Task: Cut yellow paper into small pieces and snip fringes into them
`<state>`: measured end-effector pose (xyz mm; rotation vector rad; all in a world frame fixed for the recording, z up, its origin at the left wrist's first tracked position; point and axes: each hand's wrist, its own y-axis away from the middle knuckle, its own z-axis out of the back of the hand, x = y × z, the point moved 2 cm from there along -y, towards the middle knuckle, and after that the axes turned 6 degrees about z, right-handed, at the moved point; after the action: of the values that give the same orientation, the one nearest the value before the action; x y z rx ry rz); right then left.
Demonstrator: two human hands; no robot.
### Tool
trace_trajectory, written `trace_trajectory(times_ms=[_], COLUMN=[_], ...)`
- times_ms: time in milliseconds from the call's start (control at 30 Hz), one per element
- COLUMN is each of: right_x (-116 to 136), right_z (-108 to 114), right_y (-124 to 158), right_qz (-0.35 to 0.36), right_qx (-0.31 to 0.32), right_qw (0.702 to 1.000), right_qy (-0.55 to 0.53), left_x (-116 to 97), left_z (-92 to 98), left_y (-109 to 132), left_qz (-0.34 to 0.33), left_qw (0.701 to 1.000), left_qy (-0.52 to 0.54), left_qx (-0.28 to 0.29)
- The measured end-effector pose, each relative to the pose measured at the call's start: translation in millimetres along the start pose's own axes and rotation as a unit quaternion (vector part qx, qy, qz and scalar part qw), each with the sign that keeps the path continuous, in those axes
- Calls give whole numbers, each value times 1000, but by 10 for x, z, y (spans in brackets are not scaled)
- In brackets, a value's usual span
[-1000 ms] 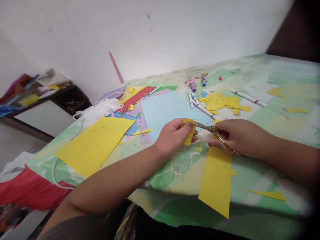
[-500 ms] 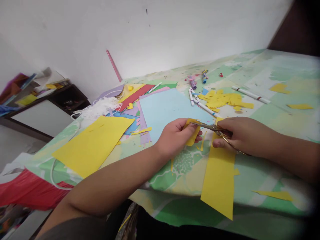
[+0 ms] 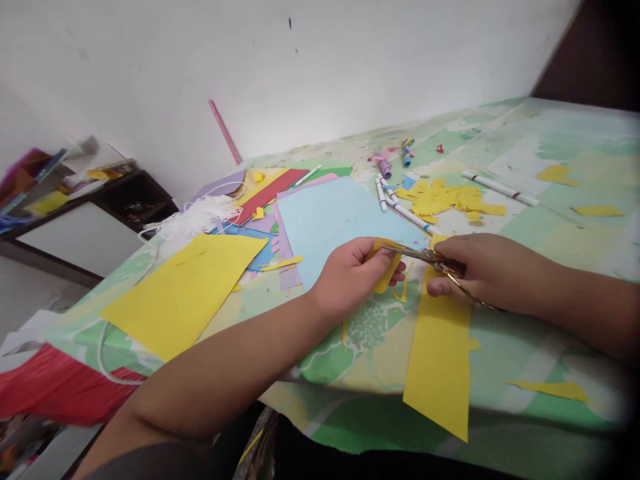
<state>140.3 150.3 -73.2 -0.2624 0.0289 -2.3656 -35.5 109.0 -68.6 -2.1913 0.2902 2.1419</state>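
My left hand is closed on a small piece of yellow paper, held just above the table. My right hand grips gold scissors, whose blades point left and meet the top edge of that piece. Below my right hand a long yellow paper strip lies flat and hangs over the table's front edge. A light blue sheet lies just beyond my left hand.
The table carries a green patterned cloth. A large yellow sheet lies at the left, with coloured sheets and white string behind it. Yellow scraps and markers lie further back. A dark shelf stands at far left.
Both hands stay together on the small yellow piece, shifted slightly right in view. The scissors remain at the paper's edge.
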Motion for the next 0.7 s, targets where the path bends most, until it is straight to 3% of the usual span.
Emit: trace_trajectory(times_ms=[233,700], right_x=[-1,83], right_z=[-5,63], right_y=[-7,-8], right_qz=[3,-19], right_qx=[-16,11], right_qw=[1000,1000], right_qy=[-3,17], left_x=[-7,-24], left_z=[1,6], left_y=[13,20], left_qz=[8,1], left_qw=[1000,1000], left_qy=[-2,-20], left_qx=[-6,-16])
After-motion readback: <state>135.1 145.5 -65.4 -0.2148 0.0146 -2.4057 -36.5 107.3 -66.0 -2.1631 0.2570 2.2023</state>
